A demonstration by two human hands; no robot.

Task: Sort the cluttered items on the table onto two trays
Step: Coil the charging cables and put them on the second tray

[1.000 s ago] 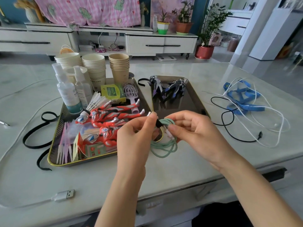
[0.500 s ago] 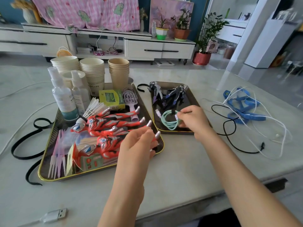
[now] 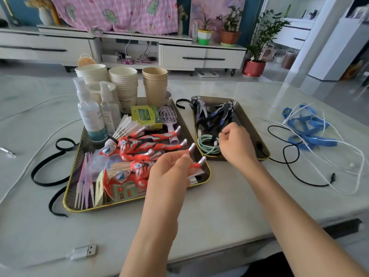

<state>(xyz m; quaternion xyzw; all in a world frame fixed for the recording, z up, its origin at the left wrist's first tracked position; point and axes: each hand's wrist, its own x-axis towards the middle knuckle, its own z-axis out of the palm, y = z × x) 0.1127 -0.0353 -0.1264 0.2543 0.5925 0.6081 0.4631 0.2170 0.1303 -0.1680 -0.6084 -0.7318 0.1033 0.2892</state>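
Sorting stood unfinished: left hand (image 3: 171, 170) relaxed, empty; right hand (image 3: 237, 144) curled beside the trayed green cable (image 3: 207, 146), grip unclear; blue lanyard (image 3: 319, 142) to its right lay unsorted.

A low white cabinet (image 3: 201, 55) spans the top of the frame against a teal wall (image 3: 18, 15). Pink cloth (image 3: 119, 13) hangs upper left, potted plants (image 3: 229, 35) stand upper right, and the floor (image 3: 279, 73) is daylit.

Pink checked cloth (image 3: 119, 15) above white cabinet (image 3: 203, 56); potted plants (image 3: 229, 36) on it; red pot (image 3: 253, 67) on floor.
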